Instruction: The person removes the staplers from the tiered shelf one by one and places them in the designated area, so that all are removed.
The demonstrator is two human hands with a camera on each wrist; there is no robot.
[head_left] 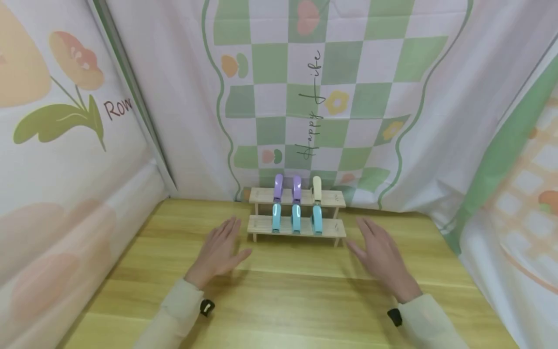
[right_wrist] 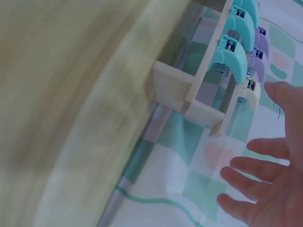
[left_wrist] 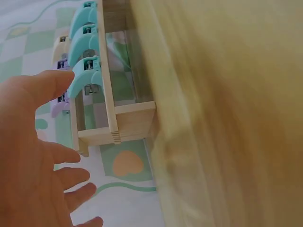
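A two-tier wooden rack (head_left: 260,225) stands at the back of the table, holding small stapler-like tools with curved coloured handles and metal parts. On its lower step are three turquoise ones: left (head_left: 276,217), middle (head_left: 296,218) and right (head_left: 317,219). The upper step carries two purple ones, left (head_left: 278,187) and right (head_left: 297,188), plus a cream one (head_left: 317,189). My left hand (head_left: 218,253) is held out to the left of the rack, fingers extended, apart from it. To the rack's right, my right hand (head_left: 382,256) is likewise spread and holds nothing.
The wooden table (head_left: 287,300) runs from the rack towards me. A checkered curtain (head_left: 305,106) hangs right behind the rack. Printed cloth walls (head_left: 78,169) border the left side, and another cloth (head_left: 514,208) hangs at the right. Both wrists wear dark bands.
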